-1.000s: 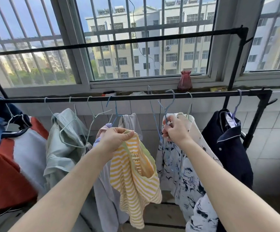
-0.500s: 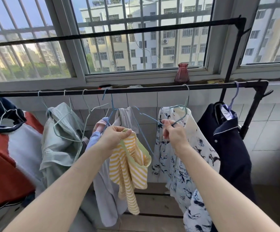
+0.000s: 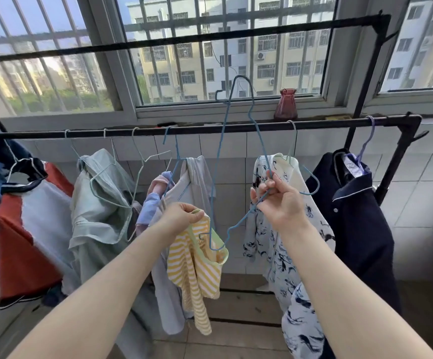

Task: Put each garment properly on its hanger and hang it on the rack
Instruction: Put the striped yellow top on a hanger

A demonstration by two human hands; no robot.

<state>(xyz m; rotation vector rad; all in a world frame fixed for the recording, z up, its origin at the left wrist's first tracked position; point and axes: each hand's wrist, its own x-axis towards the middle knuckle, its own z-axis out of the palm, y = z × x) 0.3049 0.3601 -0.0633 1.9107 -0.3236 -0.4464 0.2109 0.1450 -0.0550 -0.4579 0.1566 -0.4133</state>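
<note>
My left hand (image 3: 181, 216) pinches the green-edged neck of the yellow striped top (image 3: 197, 270), which hangs in front of the rack rail (image 3: 210, 128); my right hand (image 3: 278, 200) has its fingers curled round a blue wire hanger (image 3: 219, 161), off the rail, tilted, one end dipping into the top's neck. Crowding the rail behind are a grey garment (image 3: 197, 174), a floral shirt (image 3: 275, 229) just beside my right hand, a navy shirt (image 3: 352, 203), a pale green shirt (image 3: 98, 203); a red vase (image 3: 286, 104) stands on the sill.
</note>
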